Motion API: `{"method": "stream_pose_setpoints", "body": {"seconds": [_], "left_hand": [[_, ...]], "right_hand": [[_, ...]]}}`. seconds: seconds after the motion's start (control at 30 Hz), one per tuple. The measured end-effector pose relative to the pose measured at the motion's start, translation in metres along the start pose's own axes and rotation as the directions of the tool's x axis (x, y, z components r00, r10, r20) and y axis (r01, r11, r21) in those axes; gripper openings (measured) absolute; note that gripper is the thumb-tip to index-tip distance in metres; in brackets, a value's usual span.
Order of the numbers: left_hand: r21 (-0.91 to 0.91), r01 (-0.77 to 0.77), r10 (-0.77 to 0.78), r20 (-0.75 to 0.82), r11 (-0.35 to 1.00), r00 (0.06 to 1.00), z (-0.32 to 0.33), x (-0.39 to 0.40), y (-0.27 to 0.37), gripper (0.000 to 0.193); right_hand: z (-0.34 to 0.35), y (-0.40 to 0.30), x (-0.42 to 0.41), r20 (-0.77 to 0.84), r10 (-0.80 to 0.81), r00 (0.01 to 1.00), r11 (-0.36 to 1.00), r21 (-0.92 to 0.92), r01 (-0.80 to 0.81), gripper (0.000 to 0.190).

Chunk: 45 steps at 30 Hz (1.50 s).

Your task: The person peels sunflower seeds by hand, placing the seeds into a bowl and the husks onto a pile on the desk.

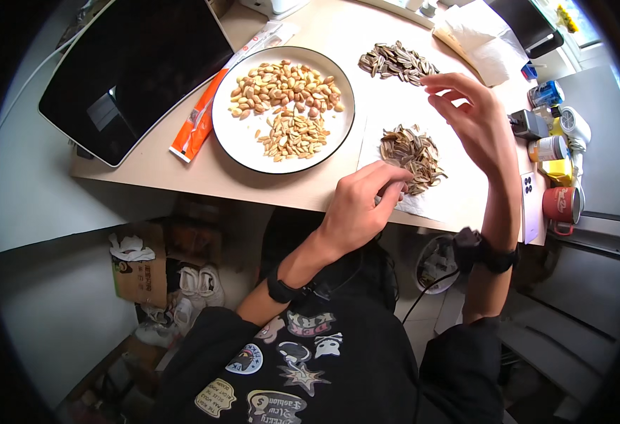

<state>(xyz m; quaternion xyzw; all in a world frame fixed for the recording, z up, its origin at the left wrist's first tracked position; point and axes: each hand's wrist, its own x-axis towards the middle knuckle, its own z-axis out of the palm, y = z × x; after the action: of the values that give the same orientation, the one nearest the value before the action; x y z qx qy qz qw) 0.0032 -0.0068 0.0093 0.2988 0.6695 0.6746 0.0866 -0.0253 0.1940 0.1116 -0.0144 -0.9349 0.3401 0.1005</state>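
My left hand (360,204) is over the near left edge of a pile of sunflower seed shells (413,153) on a white paper tissue (426,206). Its fingers are bent, and what lies between them is hidden. My right hand (463,108) hovers at the right end of a pile of whole striped sunflower seeds (397,62), thumb and fingers curved; whether a seed is between the tips cannot be told. To the left, a white dark-rimmed plate (235,143) holds peanuts (288,85) at the back and shelled sunflower kernels (295,135) in front.
An orange and white packet (198,116) lies left of the plate, beside a dark-screened monitor (135,74). Folded tissues (482,40) lie at the back right. A purple phone (529,206), a red mug (561,205), a jar (548,149) and a can (546,94) line the right side.
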Motion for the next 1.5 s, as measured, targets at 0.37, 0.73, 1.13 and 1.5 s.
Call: {"method": "stream_pose_setpoints", "body": {"seconds": [0.37,0.73,1.13,1.5], "left_hand": [[-0.034,-0.025,0.026,0.027,0.999,0.999,0.001,-0.001,-0.001,0.016],[0.003,-0.074,0.074,0.013,0.997,0.997,0.001,-0.001,-0.004,0.015],[0.011,-0.066,0.066,0.011,0.998,0.998,0.001,-0.001,-0.003,0.017],[-0.16,0.09,-0.096,-0.03,0.983,0.995,-0.001,-0.001,0.003,0.018]], "right_hand": [[0.051,0.041,0.075,0.211,-0.262,0.942,0.889,-0.327,0.32,0.026],[0.065,0.05,0.087,0.268,-0.343,0.9,0.876,-0.255,0.409,0.01],[0.071,0.06,0.081,0.219,-0.348,0.911,0.871,-0.282,0.401,0.01],[0.024,0.013,0.015,0.2,-0.053,0.978,0.997,-0.037,0.061,0.006]]}}
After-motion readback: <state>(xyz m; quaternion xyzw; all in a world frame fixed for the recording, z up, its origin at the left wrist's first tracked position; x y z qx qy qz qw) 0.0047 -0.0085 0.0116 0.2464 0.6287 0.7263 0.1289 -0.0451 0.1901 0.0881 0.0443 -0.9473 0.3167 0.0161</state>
